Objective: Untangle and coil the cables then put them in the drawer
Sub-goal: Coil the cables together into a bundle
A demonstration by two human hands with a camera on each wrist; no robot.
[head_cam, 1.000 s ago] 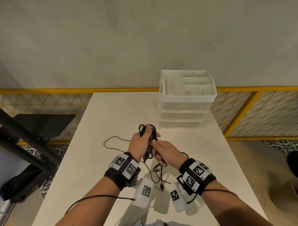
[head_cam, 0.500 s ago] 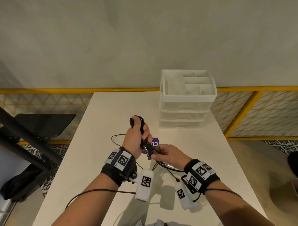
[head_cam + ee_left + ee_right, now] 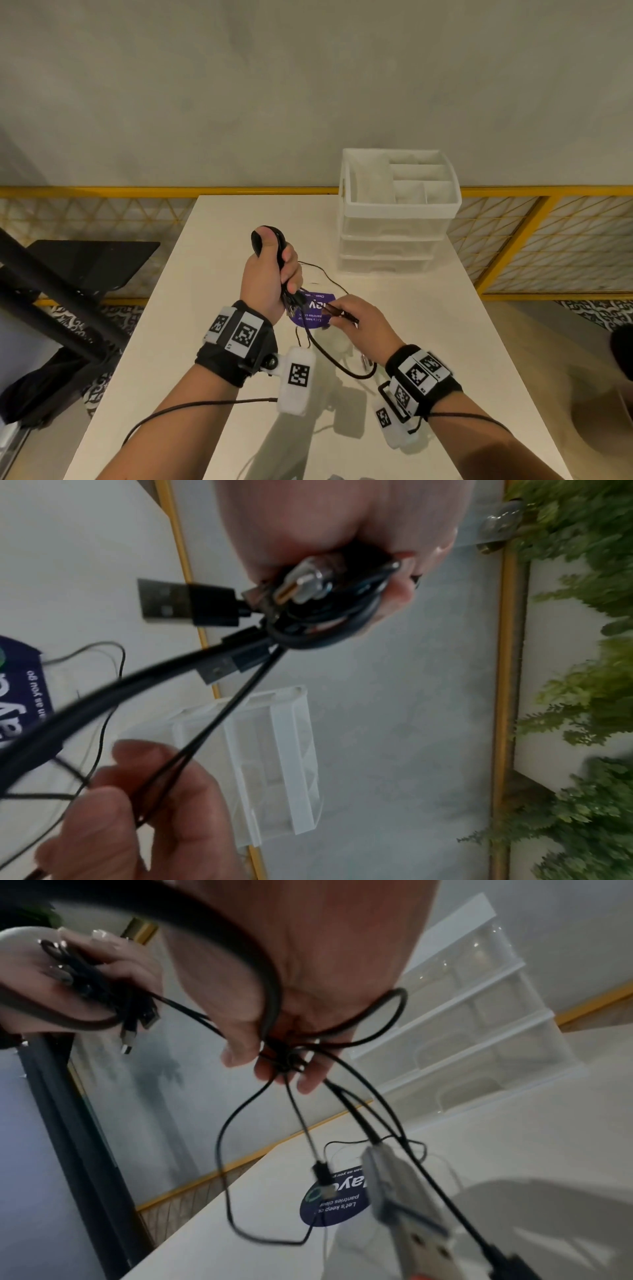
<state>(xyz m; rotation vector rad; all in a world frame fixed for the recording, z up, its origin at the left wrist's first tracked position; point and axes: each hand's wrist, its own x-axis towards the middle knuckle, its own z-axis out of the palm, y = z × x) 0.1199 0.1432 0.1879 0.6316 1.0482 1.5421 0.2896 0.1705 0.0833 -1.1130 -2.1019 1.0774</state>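
Above the bench (image 3: 191, 308), the left hand (image 3: 265, 274) grips the coiled black cables (image 3: 281, 246); the right hand (image 3: 359, 325) pinches the loose strands (image 3: 219, 718). Best draw each strand free slowly, keeping the coil clamped.

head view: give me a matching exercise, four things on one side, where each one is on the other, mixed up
Things:
1. coiled cable bundle
2. purple sticker
3. drawer unit
4. thin loose strands

Places:
A. flat on the table
B. gripped in the left hand
C. pinched by the right hand
D. at the table's far right corner

Pairs: 1-B, 2-A, 3-D, 4-C
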